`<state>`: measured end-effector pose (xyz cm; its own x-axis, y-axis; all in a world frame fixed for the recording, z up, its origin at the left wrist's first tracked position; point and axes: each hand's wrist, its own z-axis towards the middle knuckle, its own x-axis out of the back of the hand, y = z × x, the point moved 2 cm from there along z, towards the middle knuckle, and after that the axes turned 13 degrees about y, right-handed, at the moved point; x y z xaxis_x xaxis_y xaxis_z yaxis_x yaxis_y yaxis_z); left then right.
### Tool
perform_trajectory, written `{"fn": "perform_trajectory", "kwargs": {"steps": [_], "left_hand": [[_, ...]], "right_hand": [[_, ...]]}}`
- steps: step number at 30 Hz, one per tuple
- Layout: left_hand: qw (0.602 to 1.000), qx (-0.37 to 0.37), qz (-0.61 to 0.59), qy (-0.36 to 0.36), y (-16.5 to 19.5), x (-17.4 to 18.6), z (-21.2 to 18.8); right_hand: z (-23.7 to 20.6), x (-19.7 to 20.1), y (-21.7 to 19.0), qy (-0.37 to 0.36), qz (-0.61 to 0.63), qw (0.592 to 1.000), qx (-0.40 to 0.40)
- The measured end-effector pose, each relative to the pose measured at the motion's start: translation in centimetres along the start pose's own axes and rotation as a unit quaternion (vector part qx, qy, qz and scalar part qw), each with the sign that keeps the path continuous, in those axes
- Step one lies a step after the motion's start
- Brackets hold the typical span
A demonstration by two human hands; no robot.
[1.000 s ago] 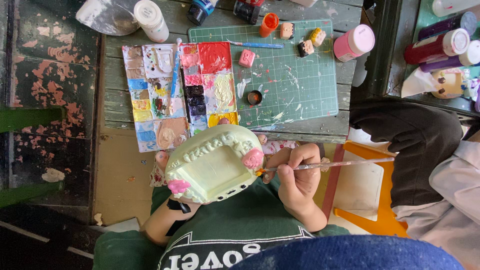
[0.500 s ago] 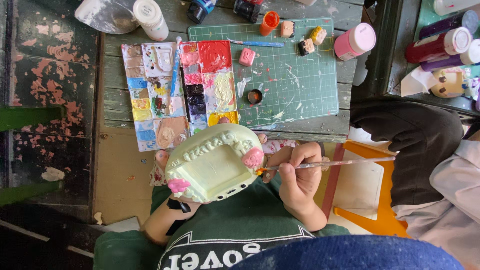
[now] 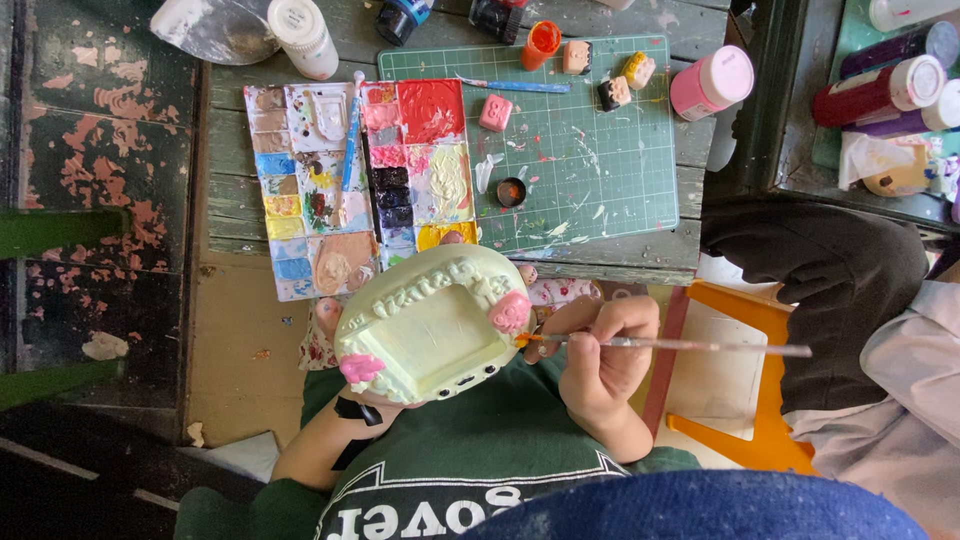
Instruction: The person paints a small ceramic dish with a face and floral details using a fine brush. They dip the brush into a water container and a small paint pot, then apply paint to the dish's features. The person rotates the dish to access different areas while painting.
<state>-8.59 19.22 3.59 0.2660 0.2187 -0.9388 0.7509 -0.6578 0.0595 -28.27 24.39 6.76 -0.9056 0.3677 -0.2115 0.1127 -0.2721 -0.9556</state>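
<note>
A pale green ceramic piece (image 3: 425, 330) with a raised frame and two pink bows is held up close under the camera. My left hand (image 3: 330, 320) supports it from beneath and is mostly hidden; only fingertips show at its left edge. My right hand (image 3: 600, 355) grips a thin paintbrush (image 3: 690, 346) whose orange-tipped bristles touch the piece beside the right pink bow (image 3: 510, 312).
Two paint palettes (image 3: 310, 190) with many colours lie on the wooden table, beside a green cutting mat (image 3: 600, 170) carrying small painted blocks, a blue brush and paint pots. A pink jar (image 3: 710, 82) and white bottle (image 3: 300, 35) stand behind. Another person's dark sleeve (image 3: 820, 270) is at right.
</note>
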Motion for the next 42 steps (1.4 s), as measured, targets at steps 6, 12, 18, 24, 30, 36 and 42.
{"fn": "perform_trajectory", "kwargs": {"steps": [6, 12, 18, 24, 30, 36, 42], "left_hand": [[0.999, 0.008, -0.005, -0.034, 0.1, -0.5, -0.4], [1.0, 0.014, -0.001, -0.005, 0.1, -0.8, -0.3], [1.0, 0.018, 0.015, 0.019, 0.4, -1.3, -0.1], [0.999, 0.023, 0.024, 0.012, 0.5, -0.7, -0.3], [0.984, 0.029, 0.012, 0.175, 0.8, 2.5, -0.9], [0.998, -0.008, 0.026, 0.062, 0.5, 2.5, -0.8], [0.993, -0.002, -0.017, 0.117, 0.4, 2.9, -0.7]], "right_hand": [[0.4, 0.1, -0.7, -0.044, -0.012, 0.999, -0.001], [2.4, 0.2, -1.4, -0.067, 0.053, 0.993, -0.08], [2.5, 0.5, -1.5, -0.113, 0.047, 0.983, -0.134], [2.6, 0.6, -1.2, -0.123, 0.045, 0.98, -0.15], [3.1, 0.7, -1.7, -0.147, 0.026, 0.974, -0.173], [3.4, 0.7, -1.6, -0.157, 0.028, 0.973, -0.169], [3.9, 0.9, -1.5, -0.179, 0.035, 0.966, -0.184]]}}
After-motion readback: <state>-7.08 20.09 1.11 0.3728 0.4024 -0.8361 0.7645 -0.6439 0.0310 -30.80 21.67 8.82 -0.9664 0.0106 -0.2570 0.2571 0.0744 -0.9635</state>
